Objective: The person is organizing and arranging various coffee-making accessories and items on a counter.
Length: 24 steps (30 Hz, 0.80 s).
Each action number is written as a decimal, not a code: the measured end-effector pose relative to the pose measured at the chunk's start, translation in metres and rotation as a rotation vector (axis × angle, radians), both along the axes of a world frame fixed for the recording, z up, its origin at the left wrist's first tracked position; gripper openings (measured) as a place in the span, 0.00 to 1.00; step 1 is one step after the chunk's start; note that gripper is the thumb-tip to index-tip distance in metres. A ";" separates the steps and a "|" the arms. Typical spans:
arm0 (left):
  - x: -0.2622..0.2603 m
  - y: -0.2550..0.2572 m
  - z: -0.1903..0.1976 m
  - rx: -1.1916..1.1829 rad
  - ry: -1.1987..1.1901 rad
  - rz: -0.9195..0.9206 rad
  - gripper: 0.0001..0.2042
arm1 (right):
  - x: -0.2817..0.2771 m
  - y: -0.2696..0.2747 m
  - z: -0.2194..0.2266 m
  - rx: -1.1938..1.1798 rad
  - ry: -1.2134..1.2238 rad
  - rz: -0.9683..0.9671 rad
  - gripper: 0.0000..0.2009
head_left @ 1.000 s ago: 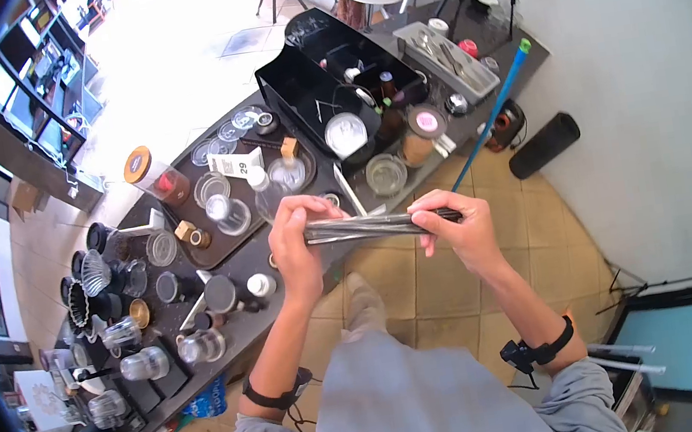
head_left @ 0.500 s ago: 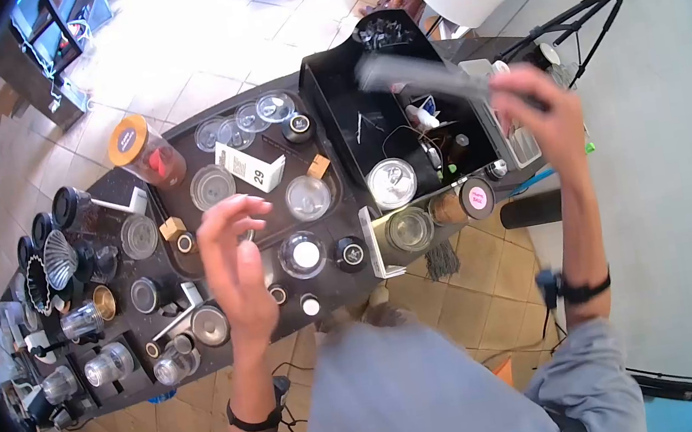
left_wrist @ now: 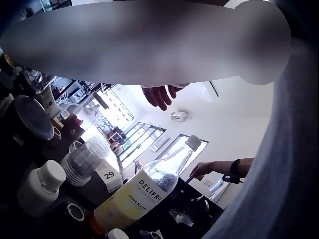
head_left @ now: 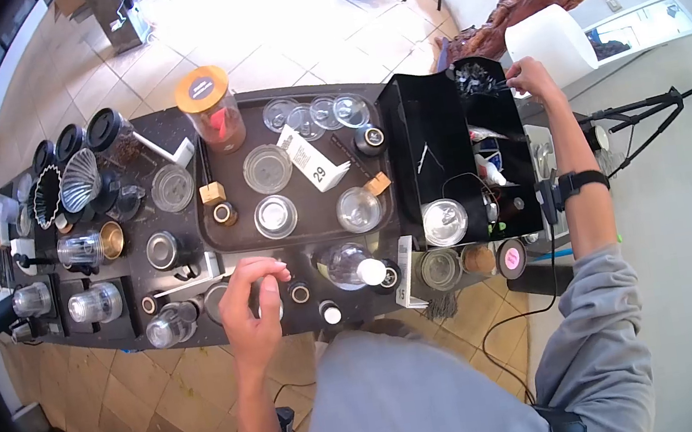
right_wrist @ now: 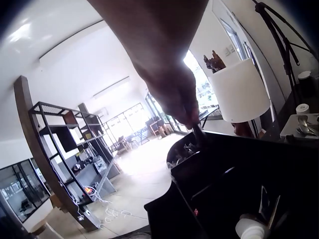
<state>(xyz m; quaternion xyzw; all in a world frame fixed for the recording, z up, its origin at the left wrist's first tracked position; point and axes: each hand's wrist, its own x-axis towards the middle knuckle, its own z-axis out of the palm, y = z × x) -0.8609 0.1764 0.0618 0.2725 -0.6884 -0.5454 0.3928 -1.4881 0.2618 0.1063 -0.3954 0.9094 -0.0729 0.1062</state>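
Observation:
At the back right, my right hand point(head_left: 532, 79) pinches the end of a bundle of wrapped black straws point(right_wrist: 198, 135). The bundle's lower part reaches into the far compartment of a black organizer box point(head_left: 432, 151). Shiny clear-wrapped straw ends point(head_left: 475, 78) crowd that compartment, beside my fingertips. My left hand point(head_left: 253, 313) hovers over the table's front edge, fingers loosely bent and holding nothing. Close by it stand a small white-capped bottle point(head_left: 329, 311) and a clear lemonade bottle point(left_wrist: 134, 199) with a white cap.
A dark tray point(head_left: 233, 232) carries clear lids, glass jars and a card marked 29 point(head_left: 316, 163). An orange-lidded canister point(head_left: 212, 111) stands behind it. Jars and drippers point(head_left: 80, 178) crowd the left side. A white lampshade point(head_left: 552, 54) and a tripod point(head_left: 658, 110) stand beyond the box.
Both hands first held the straw bundle in front. The left hand let go and stayed near the front edge, while the right carried the bundle to the box's far compartment. The view swung right.

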 end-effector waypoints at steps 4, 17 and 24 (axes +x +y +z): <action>0.017 0.005 -0.013 0.082 0.016 0.063 0.08 | -0.005 -0.023 -0.028 0.243 0.022 -0.012 0.09; 0.033 0.018 -0.026 0.173 -0.010 0.156 0.07 | 0.009 -0.042 -0.081 -0.161 0.382 -0.016 0.21; 0.023 0.014 -0.028 0.201 0.018 0.107 0.07 | 0.004 -0.028 -0.105 -0.022 0.182 0.012 0.29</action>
